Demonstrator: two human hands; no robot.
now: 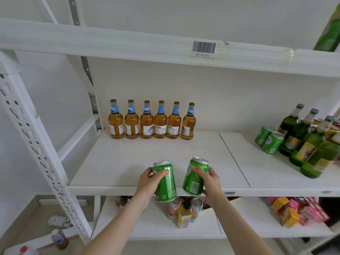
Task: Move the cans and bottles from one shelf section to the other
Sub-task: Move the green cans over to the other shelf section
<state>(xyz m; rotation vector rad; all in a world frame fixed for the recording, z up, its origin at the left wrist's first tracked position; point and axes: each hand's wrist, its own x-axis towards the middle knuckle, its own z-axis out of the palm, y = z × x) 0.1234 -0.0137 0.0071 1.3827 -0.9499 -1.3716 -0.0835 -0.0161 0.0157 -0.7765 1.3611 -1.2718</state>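
Within left hand point(148, 183), green can point(167, 187)

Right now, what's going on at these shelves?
A person holds two green cans at the front edge of the middle shelf: the left can in the left grip, the right can in the right grip. Six amber bottles stand in a row at the back of its left section. Other cans and green bottles stand in the right section.
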